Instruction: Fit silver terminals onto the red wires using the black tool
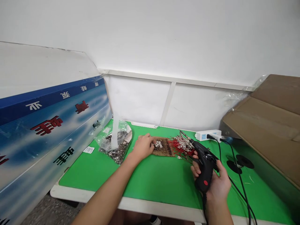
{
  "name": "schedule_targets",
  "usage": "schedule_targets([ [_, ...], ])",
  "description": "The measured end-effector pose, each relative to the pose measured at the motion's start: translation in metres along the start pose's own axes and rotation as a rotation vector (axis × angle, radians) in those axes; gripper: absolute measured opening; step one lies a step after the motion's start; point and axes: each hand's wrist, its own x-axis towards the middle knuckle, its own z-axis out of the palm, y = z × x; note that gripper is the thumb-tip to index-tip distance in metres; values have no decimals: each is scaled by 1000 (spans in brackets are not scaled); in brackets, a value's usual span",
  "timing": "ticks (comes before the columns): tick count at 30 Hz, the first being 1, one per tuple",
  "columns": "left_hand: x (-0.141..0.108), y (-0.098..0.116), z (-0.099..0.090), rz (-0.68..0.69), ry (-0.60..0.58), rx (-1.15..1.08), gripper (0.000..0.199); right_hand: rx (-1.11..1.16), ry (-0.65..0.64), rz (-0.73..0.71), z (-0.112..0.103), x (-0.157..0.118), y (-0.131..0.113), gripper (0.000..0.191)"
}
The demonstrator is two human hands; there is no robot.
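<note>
My right hand (212, 182) is wrapped round a black soldering gun (203, 168) with a red dot on its handle. Its metal tip points up and left, above a heap of red wires with small metal terminals (184, 145). My left hand (144, 145) rests at the left end of a brown, scorched board (165, 150). The fingers are curled beside a small pile of loose metal terminals (158, 144); what they pinch, if anything, is hidden. The red wires lie over the board's right end.
A clear plastic bag of metal parts (117, 147) lies left on the green mat (150, 181). Behind the gun stand a white power strip (208, 135) and a solder spool (240, 164). Black cables run along the right. A blue printed box (58, 125) and a cardboard box (267, 115) flank the table.
</note>
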Motion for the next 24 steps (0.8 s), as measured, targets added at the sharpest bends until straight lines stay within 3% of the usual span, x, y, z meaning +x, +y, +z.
schedule_targets([
  [13,-5,3,-4,-54,-27,30,18,18,-6,6,-5,4,2,52],
  [19,-6,3,-9,-67,-16,87,25,11,-11,3,-3,2,1,52],
  [24,-10,6,-11,-60,-69,106,20,14,-11,13,-4,2,2,51],
])
